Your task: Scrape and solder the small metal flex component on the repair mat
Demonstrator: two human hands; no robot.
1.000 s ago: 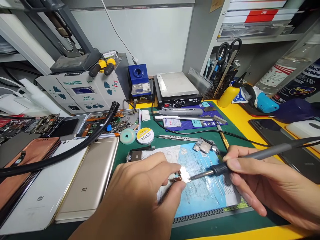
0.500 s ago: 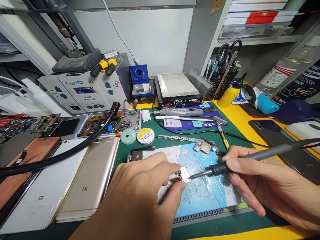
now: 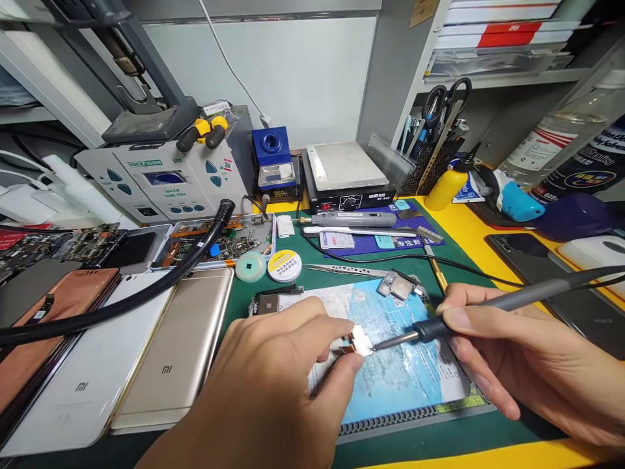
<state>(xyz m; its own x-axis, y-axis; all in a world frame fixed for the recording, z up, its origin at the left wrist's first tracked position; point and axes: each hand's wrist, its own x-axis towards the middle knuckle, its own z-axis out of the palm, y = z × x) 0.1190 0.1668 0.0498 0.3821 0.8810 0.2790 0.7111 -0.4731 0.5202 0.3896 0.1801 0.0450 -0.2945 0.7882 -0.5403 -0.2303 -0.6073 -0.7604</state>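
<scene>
My left hand (image 3: 273, 384) pinches a small silver metal piece (image 3: 360, 340) between thumb and fingers, with a thin brown-orange flex strip (image 3: 346, 348) at its edge. My right hand (image 3: 517, 352) grips a grey soldering iron (image 3: 430, 331) like a pen, and its thin tip meets the silver piece's right edge. Both hands hover over a printed paper sheet and blue mat (image 3: 390, 371). Beyond them lie several silver metal shields (image 3: 398, 284). The underside of the held piece is hidden by my fingers.
Phone back covers, one a gold Mi (image 3: 173, 352), lie to the left under a black hot-air hose (image 3: 146, 309). Behind stand a parts tray (image 3: 219, 238), solder wick (image 3: 284, 266), tweezers (image 3: 342, 269), a preheater (image 3: 346, 176) and a hot-air station (image 3: 161, 169).
The soldering iron has shifted very slightly, with its tip still at the silver piece. The view has moved a little; my left hand's grip looks unchanged.
</scene>
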